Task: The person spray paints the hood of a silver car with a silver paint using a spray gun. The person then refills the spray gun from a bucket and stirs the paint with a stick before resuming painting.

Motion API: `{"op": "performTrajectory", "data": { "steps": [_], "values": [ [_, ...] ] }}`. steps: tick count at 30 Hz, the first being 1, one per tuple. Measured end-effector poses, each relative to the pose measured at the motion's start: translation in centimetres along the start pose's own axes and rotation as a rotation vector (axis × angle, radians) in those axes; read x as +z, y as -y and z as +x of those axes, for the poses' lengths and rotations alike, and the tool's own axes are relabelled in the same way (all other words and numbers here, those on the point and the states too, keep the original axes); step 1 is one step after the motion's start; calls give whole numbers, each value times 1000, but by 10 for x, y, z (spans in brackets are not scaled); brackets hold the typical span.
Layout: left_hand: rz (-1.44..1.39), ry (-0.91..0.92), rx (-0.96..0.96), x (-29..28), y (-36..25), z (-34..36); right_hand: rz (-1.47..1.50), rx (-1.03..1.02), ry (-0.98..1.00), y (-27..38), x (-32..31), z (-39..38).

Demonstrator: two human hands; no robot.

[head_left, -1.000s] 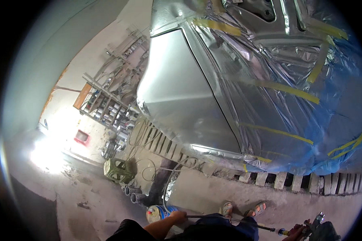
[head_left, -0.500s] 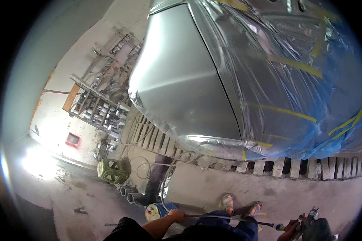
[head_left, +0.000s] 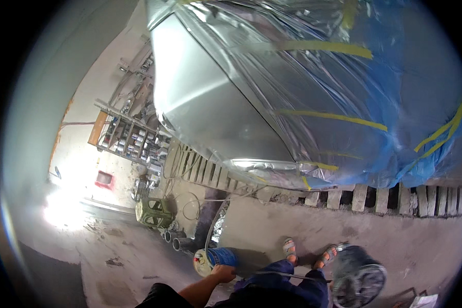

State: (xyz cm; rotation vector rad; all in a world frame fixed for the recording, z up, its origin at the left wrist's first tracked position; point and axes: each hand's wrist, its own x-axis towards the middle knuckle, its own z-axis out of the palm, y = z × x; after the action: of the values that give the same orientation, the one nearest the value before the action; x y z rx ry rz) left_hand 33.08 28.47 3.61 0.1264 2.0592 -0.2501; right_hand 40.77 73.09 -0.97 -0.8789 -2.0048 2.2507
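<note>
My left hand (head_left: 224, 273) is closed around a thin grey hose (head_left: 208, 238) at the lower middle. From my fist the hose runs right across my thighs, and its other side rises past a blue bucket (head_left: 222, 256) with a pale lid, just behind the hand. My right hand is out of view; the hose drops from sight near my right leg. Ahead stands a vehicle with a bare silver-grey body panel (head_left: 210, 113), bordered by clear and blue plastic sheeting (head_left: 339, 87) held with yellow tape (head_left: 333, 120).
A dark bin (head_left: 362, 280) stands by my right sandal. Slatted grating (head_left: 364, 199) runs under the vehicle. To the left are a green crate-like stool (head_left: 155, 212), pipe pieces (head_left: 182, 244), loose hose on the floor, a rack of cans (head_left: 126, 137) and a bright lamp (head_left: 64, 210).
The view has swung right, so the vehicle sits further left and higher. My right hand and the spray gun it held have gone out of view. The dark bin now shows fully.
</note>
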Motion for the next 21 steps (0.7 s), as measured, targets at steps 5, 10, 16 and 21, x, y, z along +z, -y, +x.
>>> {"op": "performTrajectory", "data": {
  "steps": [5,10,16,21],
  "values": [
    [-109,-111,-40,7,14,-22,40,-78,351,54,60,3],
    [-204,-198,-134,26,60,-36,21,-143,610,90,136,5],
    [-407,-316,-170,64,157,-13,-89,-233,701,111,269,9],
    [-455,-465,-172,111,281,20,-494,-305,592,101,408,15]
  ]
}}
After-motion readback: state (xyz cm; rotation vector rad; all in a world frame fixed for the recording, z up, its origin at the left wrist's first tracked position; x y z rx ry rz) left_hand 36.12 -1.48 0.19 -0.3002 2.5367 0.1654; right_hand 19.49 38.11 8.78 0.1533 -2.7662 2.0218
